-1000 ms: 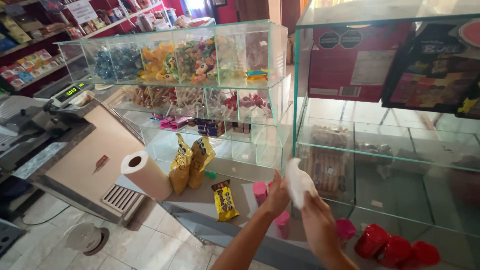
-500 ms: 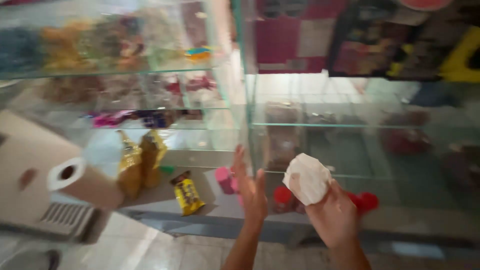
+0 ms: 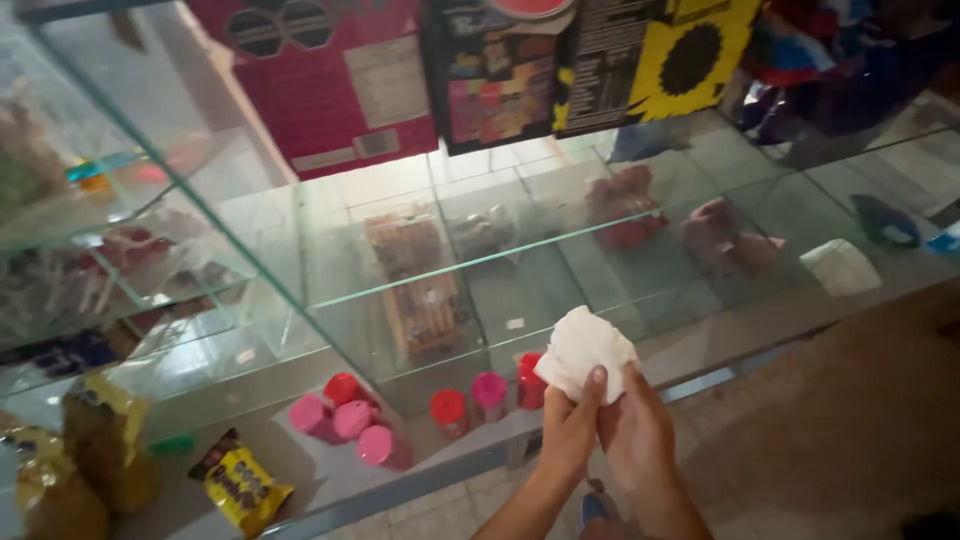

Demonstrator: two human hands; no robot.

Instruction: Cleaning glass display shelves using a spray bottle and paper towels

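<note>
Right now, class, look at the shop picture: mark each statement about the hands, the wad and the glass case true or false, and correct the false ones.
1. Both hands hold the white crumpled wad. True: the left hand and the right hand meet on it.
2. The wad is pressed flat on the floor. False: it is held up in front of the glass display case.
3. Pink and red capped containers stand low in the case. True.
4. The yellow snack packet lies right of the hands. False: it lies to their left.
5. The left hand holds a bottle. False: it grips the wad.
</note>
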